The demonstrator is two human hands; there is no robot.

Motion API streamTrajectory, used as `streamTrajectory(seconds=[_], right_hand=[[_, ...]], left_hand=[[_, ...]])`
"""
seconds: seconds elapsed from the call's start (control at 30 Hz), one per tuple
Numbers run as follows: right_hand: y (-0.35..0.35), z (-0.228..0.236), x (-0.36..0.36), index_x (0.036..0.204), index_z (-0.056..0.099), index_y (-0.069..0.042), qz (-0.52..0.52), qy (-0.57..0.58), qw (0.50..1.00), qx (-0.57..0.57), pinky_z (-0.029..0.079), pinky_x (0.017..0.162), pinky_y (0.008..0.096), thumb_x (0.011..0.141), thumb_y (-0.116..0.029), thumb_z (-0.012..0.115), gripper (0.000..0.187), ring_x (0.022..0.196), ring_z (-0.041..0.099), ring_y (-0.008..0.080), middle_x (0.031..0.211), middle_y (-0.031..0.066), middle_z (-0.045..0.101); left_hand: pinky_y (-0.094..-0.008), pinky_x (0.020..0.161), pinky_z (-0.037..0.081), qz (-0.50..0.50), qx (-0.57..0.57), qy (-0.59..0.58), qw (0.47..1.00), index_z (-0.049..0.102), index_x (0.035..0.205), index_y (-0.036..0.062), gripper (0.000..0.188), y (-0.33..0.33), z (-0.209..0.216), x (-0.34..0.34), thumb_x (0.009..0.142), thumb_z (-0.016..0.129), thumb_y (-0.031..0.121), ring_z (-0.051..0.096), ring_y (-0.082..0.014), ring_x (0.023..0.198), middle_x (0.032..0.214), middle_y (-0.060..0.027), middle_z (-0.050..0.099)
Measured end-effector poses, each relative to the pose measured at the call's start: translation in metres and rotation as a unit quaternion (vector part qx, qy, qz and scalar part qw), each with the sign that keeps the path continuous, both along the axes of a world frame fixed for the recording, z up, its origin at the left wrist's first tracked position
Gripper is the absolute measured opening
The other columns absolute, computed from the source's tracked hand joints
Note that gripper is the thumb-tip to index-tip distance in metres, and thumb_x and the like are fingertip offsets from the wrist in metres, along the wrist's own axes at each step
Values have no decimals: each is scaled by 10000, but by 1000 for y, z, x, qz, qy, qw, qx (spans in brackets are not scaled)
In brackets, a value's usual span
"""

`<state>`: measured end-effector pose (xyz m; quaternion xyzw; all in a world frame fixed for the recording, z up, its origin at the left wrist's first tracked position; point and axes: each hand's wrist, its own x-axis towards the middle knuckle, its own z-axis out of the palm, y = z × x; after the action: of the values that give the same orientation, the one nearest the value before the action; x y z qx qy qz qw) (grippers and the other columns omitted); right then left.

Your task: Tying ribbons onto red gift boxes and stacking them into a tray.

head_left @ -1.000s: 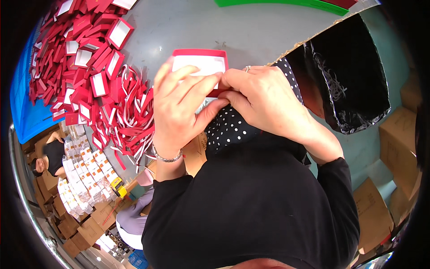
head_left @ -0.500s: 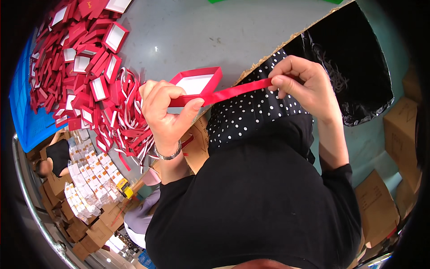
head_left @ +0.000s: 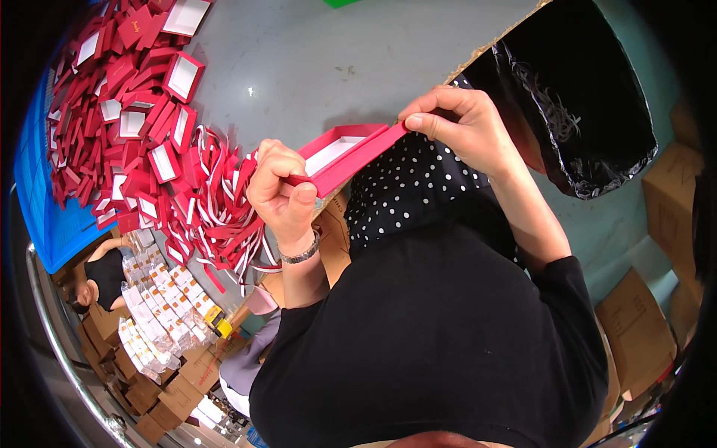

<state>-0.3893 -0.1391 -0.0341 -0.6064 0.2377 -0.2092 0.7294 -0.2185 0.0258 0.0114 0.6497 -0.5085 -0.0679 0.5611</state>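
A shallow red box with a white inside (head_left: 334, 152) is tilted over the table edge, in front of my body. My left hand (head_left: 278, 187) is closed round its left end, with the thumb on the near side. A flat red ribbon (head_left: 362, 160) runs along the box's near wall; where ribbon and wall divide is hard to make out. At the right end, my right hand (head_left: 457, 125) pinches the ribbon between thumb and forefinger, by the box's far corner. The ribbon's left end is hidden under my left fingers.
A heap of red boxes (head_left: 131, 104) and a tangle of red and white ribbons (head_left: 224, 201) lie on the left of the grey table (head_left: 299, 67). A black-lined bin (head_left: 590, 97) stands right, with cartons (head_left: 635, 328). Beyond white packages (head_left: 164, 299), another person (head_left: 104, 272) is at left.
My right hand has moved left and slightly up, closer to the left hand. The ribbon, stretched out past the box before, now lies along its near wall. The box has turned and tilted.
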Motion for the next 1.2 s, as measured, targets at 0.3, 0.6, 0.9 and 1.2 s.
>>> streamTrajectory(seconds=[0.3, 0.6, 0.9, 1.2], right_hand=[[1, -2, 3, 850, 691, -8, 25, -6, 1000, 14, 430, 583, 186, 813, -87, 675, 89, 671, 548, 52, 750, 13, 641], [4, 12, 5, 963, 604, 9, 68, -136, 980, 128, 457, 694, 194, 828, -87, 667, 176, 755, 557, 58, 806, -5, 593], [6, 26, 13, 936, 640, -8, 5, -142, 987, 80, 437, 733, 229, 830, -94, 659, 138, 838, 528, 87, 964, 34, 551], [9, 40, 40, 1010, 625, -11, 49, -193, 945, 259, 401, 800, 237, 911, -146, 546, 185, 854, 499, 85, 957, 15, 569]], left_hand=[[-285, 617, 267, 1, -27, 39, 999, 434, 609, 91, 545, -3, -6, -2, 724, 681, 562, 339, -120, 594, 565, 25, 398], [-312, 633, 231, -86, -115, 188, 972, 311, 622, 136, 525, -19, -19, -15, 802, 553, 566, 262, -139, 638, 597, 25, 282], [-302, 622, 231, -32, -177, 340, 923, 301, 612, 134, 537, -33, -25, -28, 791, 529, 586, 254, -132, 634, 583, 23, 293], [-325, 633, 300, 39, -270, 613, 741, 293, 583, 146, 517, -53, -15, -11, 774, 471, 592, 304, -169, 631, 578, 6, 310]])
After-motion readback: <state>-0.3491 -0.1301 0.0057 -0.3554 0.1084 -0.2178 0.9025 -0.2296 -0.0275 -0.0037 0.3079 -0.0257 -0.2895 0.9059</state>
